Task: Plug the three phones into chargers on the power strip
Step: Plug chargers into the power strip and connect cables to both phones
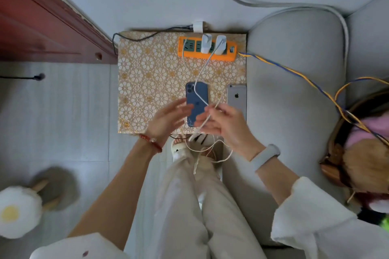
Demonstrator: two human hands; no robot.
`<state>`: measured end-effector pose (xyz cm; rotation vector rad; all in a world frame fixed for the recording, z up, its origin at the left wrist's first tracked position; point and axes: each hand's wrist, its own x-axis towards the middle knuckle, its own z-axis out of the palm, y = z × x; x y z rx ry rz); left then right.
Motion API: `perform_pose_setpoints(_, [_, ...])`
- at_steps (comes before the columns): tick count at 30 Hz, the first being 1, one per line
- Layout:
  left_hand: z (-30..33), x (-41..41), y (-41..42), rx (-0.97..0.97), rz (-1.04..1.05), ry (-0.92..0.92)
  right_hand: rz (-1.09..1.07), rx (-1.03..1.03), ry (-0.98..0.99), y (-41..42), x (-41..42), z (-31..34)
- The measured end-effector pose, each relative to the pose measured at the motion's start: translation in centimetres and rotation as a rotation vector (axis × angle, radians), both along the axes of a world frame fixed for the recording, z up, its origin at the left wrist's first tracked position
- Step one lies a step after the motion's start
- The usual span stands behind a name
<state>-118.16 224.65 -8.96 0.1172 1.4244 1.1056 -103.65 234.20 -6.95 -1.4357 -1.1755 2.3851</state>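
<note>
An orange power strip (231, 57) lies at the back of a floral-patterned table (151, 73), with two white chargers (213, 44) plugged in. A blue phone (196, 94) lies face down mid-table, and a grey phone (236, 96) lies at the right edge. A third phone is not in view. My right hand (223, 122) pinches a white cable (202, 71) that runs up to the chargers and hangs down past the front edge. My left hand (168, 120) hovers, fingers straight, beside the blue phone's lower end.
A grey sofa (294, 90) stands right of the table, with a bag (357, 153) on it. A blue-and-yellow cord (294, 73) runs from the strip across the sofa. A red wooden door (42, 27) is at the left. A fried-egg plush (16, 216) lies on the floor.
</note>
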Motion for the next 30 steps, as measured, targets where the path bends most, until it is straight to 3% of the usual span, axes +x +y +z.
perform_pose_setpoints(4, [1.5, 4.9, -2.4, 0.069, -0.243, -0.010, -0.202, -0.013, 0.209, 3.4, -0.9, 2.8])
perform_pose_setpoints(8, [3.0, 5.0, -3.7, 0.117, -0.018, -0.124, -0.279, -0.015, 0.186, 3.5, -0.7, 2.5])
perform_pose_setpoints(10, [3.6, 3.9, -4.5, 0.176, 0.109, -0.153, -0.122, -0.002, 0.116, 1.9, -0.1, 1.5])
perform_pose_setpoints(14, [4.3, 1.6, -5.4, 0.244, 0.322, -0.210, 0.567, 0.161, -0.014, -3.5, 1.0, 0.4])
perform_pose_setpoints(16, [4.4, 0.9, -5.4, 0.213, 0.441, -0.179, 0.805, 0.282, -0.064, -5.4, 2.0, 0.0])
perform_pose_setpoints(21, [3.6, -0.3, -7.0, -0.022, 0.801, 0.051, 0.965, 0.613, -0.410, -4.2, 5.8, -1.5])
perform_pose_setpoints(25, [2.2, 0.3, -9.6, -0.239, 0.650, 0.281, 0.795, 0.857, -0.756, -1.7, 8.0, -2.4])
perform_pose_setpoints(30, [-0.3, 2.3, -11.5, -0.411, 0.219, 0.406, 0.676, 0.968, -0.807, -0.4, 7.5, -1.7])
